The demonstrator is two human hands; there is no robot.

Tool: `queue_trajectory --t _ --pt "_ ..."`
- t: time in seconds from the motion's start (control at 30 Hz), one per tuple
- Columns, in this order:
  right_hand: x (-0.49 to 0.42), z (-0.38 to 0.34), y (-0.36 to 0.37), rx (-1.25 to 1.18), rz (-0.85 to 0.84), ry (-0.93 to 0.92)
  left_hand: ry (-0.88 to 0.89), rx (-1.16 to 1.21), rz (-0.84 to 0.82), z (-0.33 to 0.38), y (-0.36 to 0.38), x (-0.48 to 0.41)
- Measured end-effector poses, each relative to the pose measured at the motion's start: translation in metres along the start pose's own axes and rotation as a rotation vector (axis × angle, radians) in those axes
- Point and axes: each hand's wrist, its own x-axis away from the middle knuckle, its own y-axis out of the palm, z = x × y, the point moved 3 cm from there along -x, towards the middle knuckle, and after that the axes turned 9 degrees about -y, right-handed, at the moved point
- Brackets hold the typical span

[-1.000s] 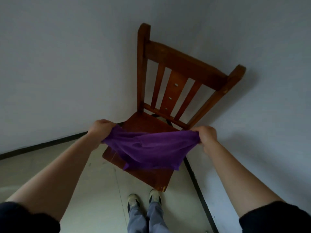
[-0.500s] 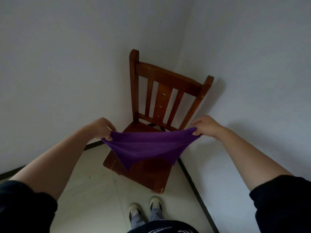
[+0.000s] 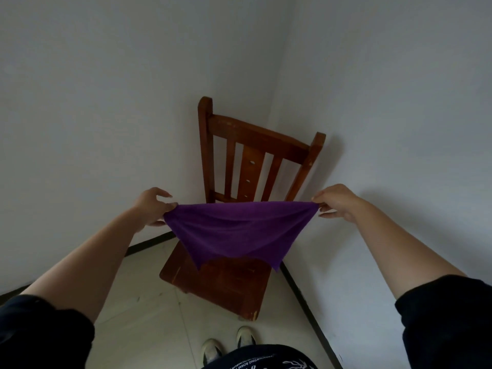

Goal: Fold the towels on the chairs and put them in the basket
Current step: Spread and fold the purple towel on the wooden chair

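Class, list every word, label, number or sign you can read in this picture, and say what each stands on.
"BORN" (probably): in white print on the dark garment at the bottom edge; the rest of that line is blurred.
A second printed line below it: too small and cut off to read.
Purple towel, wooden chair: no text.

there is one camera, and it sits on my head. it looks forward and down into a corner where two white walls (image 3: 106,102) meet. the view is very wide. my arms (image 3: 87,262) show in the two bottom corners. my left hand (image 3: 150,206) and right hand (image 3: 338,202) are near the middle, with the purple towel (image 3: 239,230) between them. the chair (image 3: 255,145) is close in front of me. at the very bottom i see my shoes (image 3: 211,351) on the floor (image 3: 149,302), almost right under the camera.
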Motion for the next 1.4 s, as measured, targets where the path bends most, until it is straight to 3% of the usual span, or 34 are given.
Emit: queue_trajectory --t 0.3,0.73,0.87,1.17,1.4 --pt "-0.008 -0.001 0.009 -0.137 -0.026 0.027 -0.101 0.171 -0.115 0.018 -0.007 -0.003" --pt "-0.056 -0.022 0.016 -0.247 0.337 -0.177 0.043 0.310 -0.063 0.077 -0.018 -0.037" --pt "-0.050 -0.017 0.018 -0.297 0.325 -0.152 0.030 0.326 -0.056 0.078 -0.019 -0.040" --pt "-0.045 0.077 0.088 -0.199 0.174 0.020 -0.117 0.110 0.083 -0.051 0.033 -0.084" --pt "-0.059 0.203 0.169 -0.058 0.081 0.190 -0.277 -0.034 -0.006 -0.197 0.110 -0.117"
